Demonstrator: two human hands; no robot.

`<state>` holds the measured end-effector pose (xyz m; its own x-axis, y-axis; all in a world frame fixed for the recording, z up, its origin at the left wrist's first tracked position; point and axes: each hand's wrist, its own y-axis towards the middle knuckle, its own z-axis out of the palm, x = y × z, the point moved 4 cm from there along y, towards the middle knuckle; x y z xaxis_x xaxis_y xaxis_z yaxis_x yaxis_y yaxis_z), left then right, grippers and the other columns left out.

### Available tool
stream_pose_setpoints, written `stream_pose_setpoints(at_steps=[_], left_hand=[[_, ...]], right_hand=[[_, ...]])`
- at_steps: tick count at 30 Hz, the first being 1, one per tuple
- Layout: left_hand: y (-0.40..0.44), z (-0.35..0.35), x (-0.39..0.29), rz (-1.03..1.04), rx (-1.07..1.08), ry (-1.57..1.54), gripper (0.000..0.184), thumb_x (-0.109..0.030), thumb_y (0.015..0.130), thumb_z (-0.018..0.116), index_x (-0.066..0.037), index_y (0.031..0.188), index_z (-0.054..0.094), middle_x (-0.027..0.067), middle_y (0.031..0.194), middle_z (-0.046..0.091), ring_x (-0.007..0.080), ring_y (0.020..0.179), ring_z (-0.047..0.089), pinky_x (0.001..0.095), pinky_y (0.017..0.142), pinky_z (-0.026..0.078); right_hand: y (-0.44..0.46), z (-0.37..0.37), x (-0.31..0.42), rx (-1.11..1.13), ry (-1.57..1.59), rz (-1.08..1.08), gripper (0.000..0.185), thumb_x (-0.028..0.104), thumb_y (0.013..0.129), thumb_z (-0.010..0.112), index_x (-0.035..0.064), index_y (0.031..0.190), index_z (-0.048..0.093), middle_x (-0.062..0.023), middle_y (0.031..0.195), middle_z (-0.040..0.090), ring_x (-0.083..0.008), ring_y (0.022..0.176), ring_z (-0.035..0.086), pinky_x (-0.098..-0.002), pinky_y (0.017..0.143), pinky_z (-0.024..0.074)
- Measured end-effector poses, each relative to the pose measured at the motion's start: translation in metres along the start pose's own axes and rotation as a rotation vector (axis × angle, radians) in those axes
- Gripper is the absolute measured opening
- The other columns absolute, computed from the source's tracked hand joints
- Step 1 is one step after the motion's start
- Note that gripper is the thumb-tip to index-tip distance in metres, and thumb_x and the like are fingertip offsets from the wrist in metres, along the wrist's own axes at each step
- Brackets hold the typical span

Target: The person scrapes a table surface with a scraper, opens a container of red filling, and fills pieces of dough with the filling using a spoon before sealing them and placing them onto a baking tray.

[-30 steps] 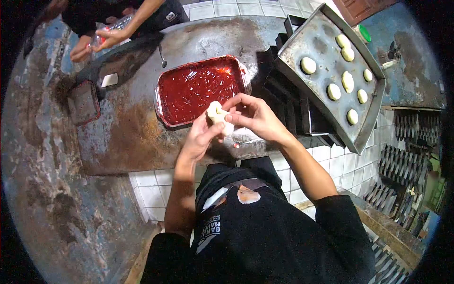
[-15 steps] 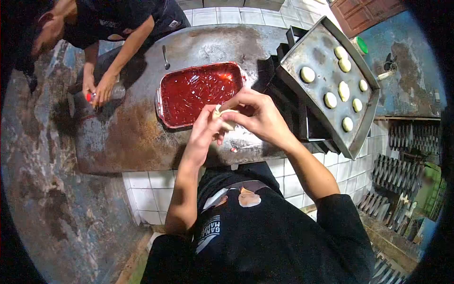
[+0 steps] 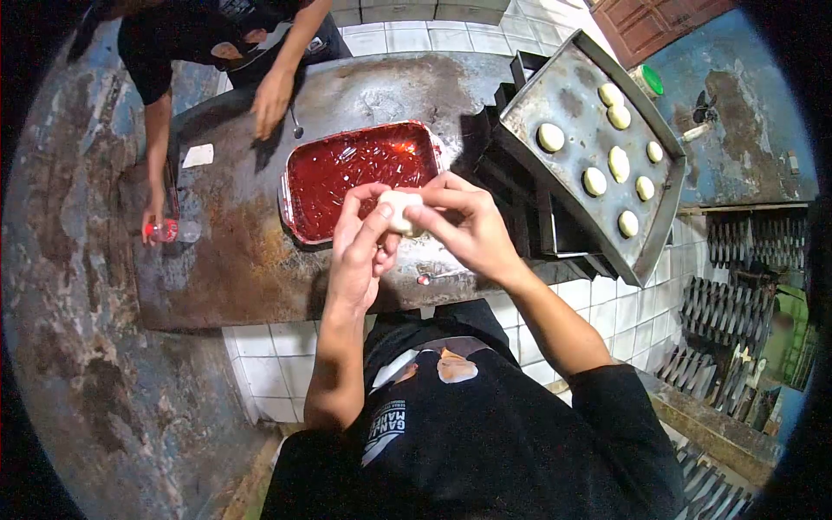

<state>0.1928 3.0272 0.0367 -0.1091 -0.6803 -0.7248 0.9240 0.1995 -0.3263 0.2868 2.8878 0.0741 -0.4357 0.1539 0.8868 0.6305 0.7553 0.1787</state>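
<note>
Between both hands is a small ball of pale dough (image 3: 401,210), above the near edge of a dish (image 3: 285,208) filled with red jam (image 3: 347,169). My left hand (image 3: 357,244) holds the dough from the left, with thumb and fingers closed around it. From the right, my right hand (image 3: 468,221) pinches its top with thumb and fingers. The fingers hide the underside of the dough. Just below the hands, a small spoon (image 3: 424,279) with red on it lies on the metal table (image 3: 251,269).
A baking tray (image 3: 559,91) with several dough balls (image 3: 594,181) rests tilted on dark racks at right. Across the table, a co-worker's hand (image 3: 272,102) hovers near another spoon (image 3: 298,132); their other hand (image 3: 153,218) is at a clear bottle (image 3: 165,230). A white card (image 3: 198,155) lies nearby.
The dough, folded with raised edges before, now looks rounder and closed on top. The co-worker's hands have parted, one moving toward the spoon, and the bottle sits farther left and nearer.
</note>
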Motion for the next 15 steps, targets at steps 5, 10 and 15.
stream_pose_setpoints(at_steps=[5,10,15], left_hand=[[0.006,0.026,-0.029,0.39,-0.096,0.418,0.039,-0.008,0.089,0.075,-0.004,0.123,0.056,0.0025,0.091,0.065,0.0034,0.074,0.057,0.0198,0.063,0.045],[0.005,0.087,-0.046,0.517,0.072,0.435,0.029,-0.003,0.085,0.069,-0.002,0.111,0.059,0.0049,0.094,0.064,0.0094,0.085,0.061,0.0241,0.073,0.05],[0.01,0.152,-0.016,0.56,0.318,0.296,0.027,-0.003,0.077,0.071,-0.001,0.102,0.06,0.0083,0.095,0.066,0.0172,0.099,0.067,0.0369,0.102,0.048]], right_hand=[[-0.013,0.012,-0.008,-0.061,1.052,0.443,0.029,0.019,0.1,0.066,0.0035,0.125,0.069,-0.0061,0.109,0.07,-0.0164,0.097,0.07,-0.0301,0.086,0.0595],[-0.031,0.025,-0.003,-0.067,1.419,0.293,0.059,0.004,0.093,0.072,0.008,0.145,0.046,-0.0078,0.118,0.067,-0.0157,0.088,0.071,-0.0264,0.052,0.0615],[-0.044,-0.035,-0.001,-0.692,0.828,-0.008,0.031,0.007,0.088,0.076,-0.0055,0.115,0.068,-0.0091,0.11,0.073,-0.0137,0.095,0.068,-0.0303,0.093,0.0521]])
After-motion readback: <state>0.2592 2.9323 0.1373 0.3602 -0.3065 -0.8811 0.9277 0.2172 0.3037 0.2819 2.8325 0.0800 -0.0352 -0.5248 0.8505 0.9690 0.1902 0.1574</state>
